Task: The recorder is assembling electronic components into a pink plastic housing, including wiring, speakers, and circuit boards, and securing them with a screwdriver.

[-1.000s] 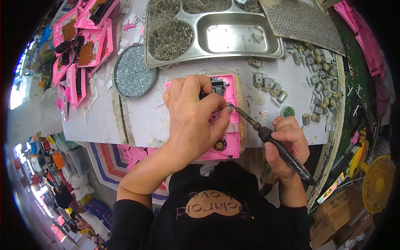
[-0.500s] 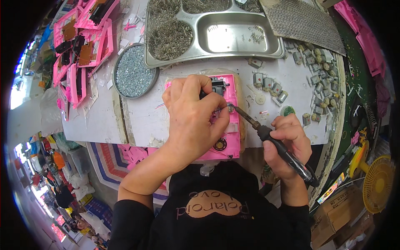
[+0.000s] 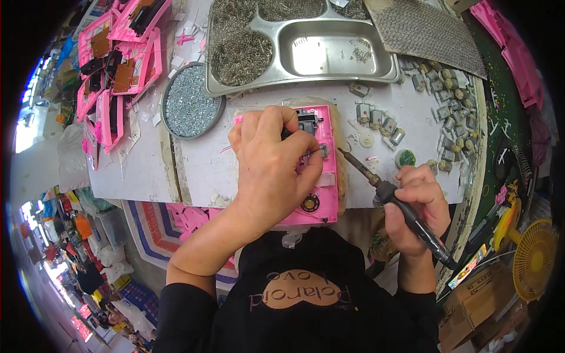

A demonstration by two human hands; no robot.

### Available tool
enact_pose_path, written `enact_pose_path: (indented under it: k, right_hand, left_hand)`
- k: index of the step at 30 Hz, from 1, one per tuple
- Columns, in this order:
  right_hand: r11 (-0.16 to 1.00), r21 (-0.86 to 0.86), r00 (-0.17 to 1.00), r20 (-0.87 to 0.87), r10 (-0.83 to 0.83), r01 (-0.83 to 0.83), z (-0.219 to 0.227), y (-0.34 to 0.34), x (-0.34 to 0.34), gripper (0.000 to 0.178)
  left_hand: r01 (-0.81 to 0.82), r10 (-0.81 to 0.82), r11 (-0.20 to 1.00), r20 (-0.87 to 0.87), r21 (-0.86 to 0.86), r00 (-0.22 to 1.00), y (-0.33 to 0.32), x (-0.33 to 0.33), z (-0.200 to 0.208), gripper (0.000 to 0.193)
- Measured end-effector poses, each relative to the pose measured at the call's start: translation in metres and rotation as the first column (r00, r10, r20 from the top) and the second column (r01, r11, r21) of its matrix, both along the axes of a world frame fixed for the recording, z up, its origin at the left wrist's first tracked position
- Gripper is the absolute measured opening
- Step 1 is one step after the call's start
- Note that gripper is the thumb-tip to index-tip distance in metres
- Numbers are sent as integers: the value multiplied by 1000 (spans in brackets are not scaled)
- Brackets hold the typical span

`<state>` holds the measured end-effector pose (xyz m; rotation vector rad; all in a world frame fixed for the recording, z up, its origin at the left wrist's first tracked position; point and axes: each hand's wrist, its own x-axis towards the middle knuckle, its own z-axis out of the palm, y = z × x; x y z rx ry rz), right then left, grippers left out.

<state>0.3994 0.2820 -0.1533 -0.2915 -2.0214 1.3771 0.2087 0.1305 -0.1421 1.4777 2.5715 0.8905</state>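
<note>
A pink plastic casing (image 3: 331, 203) lies on the table in front of me, with black parts and a round disc in it. My left hand (image 3: 265, 162) rests over the casing, thumb and forefinger pinched on a thin wire (image 3: 313, 153). The wire reaches toward a small metal part (image 3: 324, 151) at the casing's right side. In my right hand (image 3: 425, 203) is a soldering iron (image 3: 386, 192), held by its black handle. Its tip points up and left, just right of the casing and apart from the metal part. Part of the casing is hidden under my left hand.
Beyond the casing stands a metal compartment tray (image 3: 306, 77) holding many springs. A round dish (image 3: 222, 106) of small screws sits left of it. Small motors (image 3: 388, 125) lie to the right, near a green-topped round piece (image 3: 405, 157). Pink casings (image 3: 154, 56) are piled far left.
The soldering iron has drawn back to the right, its tip leaving the metal part. My right hand moved slightly right with it; my left hand has stayed in place.
</note>
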Motion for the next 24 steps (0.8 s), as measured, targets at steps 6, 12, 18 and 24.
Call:
enact_pose_path:
  k: [6, 12, 18, 24]
  right_hand:
    - [1000, 5, 1000, -13, 9, -9, -2, 1, 3, 25]
    - [1000, 6, 1000, -22, 2, -2, -4, 1, 4, 25]
    - [1000, 1, 999, -6, 31, -31, -5, -2, 4, 25]
    - [999, 27, 999, 10, 39, -39, -6, -6, 1, 26]
  left_hand:
    - [19, -18, 1000, -56, 13, 998, -2, -2, 0, 17]
    - [30, -27, 995, -35, 98, 999, -9, -3, -5, 16]
    - [122, -113, 987, -86, 108, 990, -13, -7, -5, 23]
    - [138, -127, 986, -116, 93, 985, -13, -8, -6, 24]
